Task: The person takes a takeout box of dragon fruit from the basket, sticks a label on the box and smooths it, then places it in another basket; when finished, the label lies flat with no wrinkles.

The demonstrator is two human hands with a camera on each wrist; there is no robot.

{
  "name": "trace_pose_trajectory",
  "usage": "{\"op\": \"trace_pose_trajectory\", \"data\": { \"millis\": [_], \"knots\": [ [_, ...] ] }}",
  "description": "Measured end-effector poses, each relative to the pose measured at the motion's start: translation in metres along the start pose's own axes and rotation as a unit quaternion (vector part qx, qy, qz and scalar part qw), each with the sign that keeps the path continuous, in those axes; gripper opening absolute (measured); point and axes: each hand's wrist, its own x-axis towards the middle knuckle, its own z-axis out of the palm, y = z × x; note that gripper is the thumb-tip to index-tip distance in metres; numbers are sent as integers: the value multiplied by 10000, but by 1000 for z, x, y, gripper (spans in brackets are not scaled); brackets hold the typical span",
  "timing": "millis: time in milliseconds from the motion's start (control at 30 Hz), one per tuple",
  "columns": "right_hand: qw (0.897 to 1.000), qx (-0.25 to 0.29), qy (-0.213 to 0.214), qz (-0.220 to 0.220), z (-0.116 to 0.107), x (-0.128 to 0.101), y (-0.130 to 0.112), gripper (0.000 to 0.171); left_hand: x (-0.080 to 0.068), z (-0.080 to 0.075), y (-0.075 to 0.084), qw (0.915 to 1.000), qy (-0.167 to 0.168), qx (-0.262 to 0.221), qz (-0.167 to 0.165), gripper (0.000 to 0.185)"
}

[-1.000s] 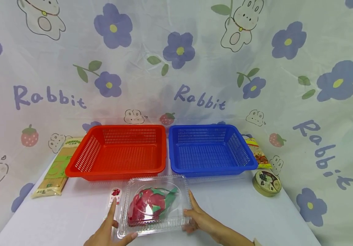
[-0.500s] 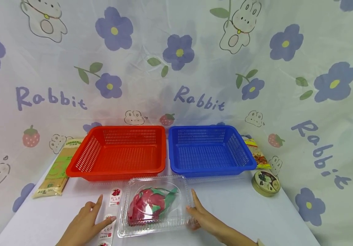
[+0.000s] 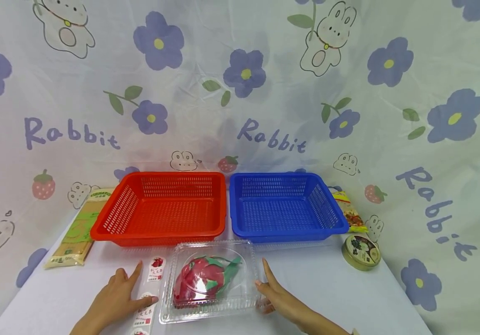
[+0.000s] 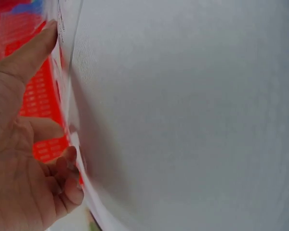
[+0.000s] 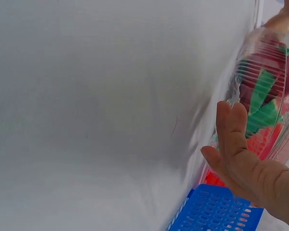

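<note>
A clear plastic clamshell box stands at the front middle of the table in the head view. Inside it lies a red dragon fruit with green leaf tips. Left of the box runs a strip of dragon fruit stickers. My left hand is beside that strip, forefinger pointing forward and thumb over the strip. At the box's right side is my right hand, fingers extended along its wall. In the right wrist view, those fingertips overlap the box and nothing is gripped.
A red basket and a blue basket stand side by side behind the box. At the left is a noodle packet. A yellow snack bag and a round tin are at the right.
My left hand has let go of the box's left side and moved left to the sticker strip. My right hand has eased slightly right, staying beside the box. The box has stayed put.
</note>
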Motion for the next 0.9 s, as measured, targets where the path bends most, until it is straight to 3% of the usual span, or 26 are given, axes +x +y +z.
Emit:
{"op": "trace_pose_trajectory", "data": {
  "millis": [333,567,767,900],
  "knots": [
    [10000,54,-2,40,-1,3,2,82,1,6,-5,9989,-418,-211,-60,106],
    [10000,-1,-81,25,-1,1,1,79,-3,8,-1,9995,-223,-153,146,84],
    [9999,32,-102,-33,-1,1,1,79,-7,5,6,9996,-247,-97,128,64],
    [9999,54,-93,-67,-2,1,1,79,-12,2,8,9984,-273,-442,236,59]
  ]
}}
